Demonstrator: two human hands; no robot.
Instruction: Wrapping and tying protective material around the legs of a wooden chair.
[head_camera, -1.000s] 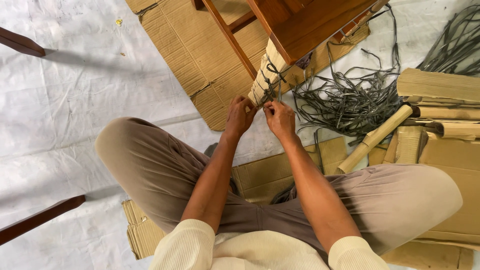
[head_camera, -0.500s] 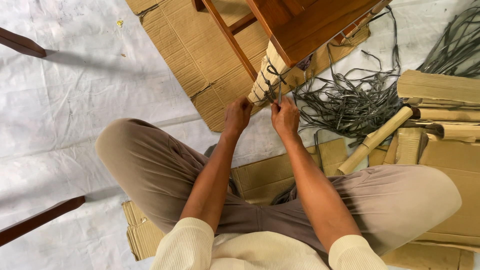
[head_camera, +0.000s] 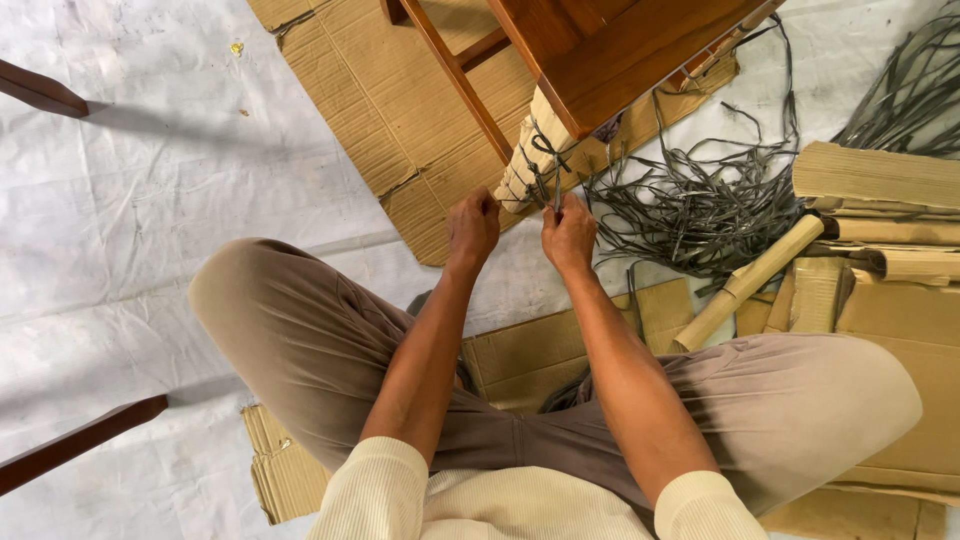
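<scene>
Both hands pinch the dark strap at the cardboard-wrapped leg — left hand and right hand have fingers closed on its ends. The knot likely sits best with an even pull — snug against the wrap.

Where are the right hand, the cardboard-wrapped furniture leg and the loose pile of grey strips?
right hand (head_camera: 568, 237), head view, back of the hand.
cardboard-wrapped furniture leg (head_camera: 530, 160), head view, middle of the wrapping.
pile of grey strips (head_camera: 700, 205), head view, centre of the tangle.

left: bare white sheet | right: strap tangle, cardboard rolls block
</scene>
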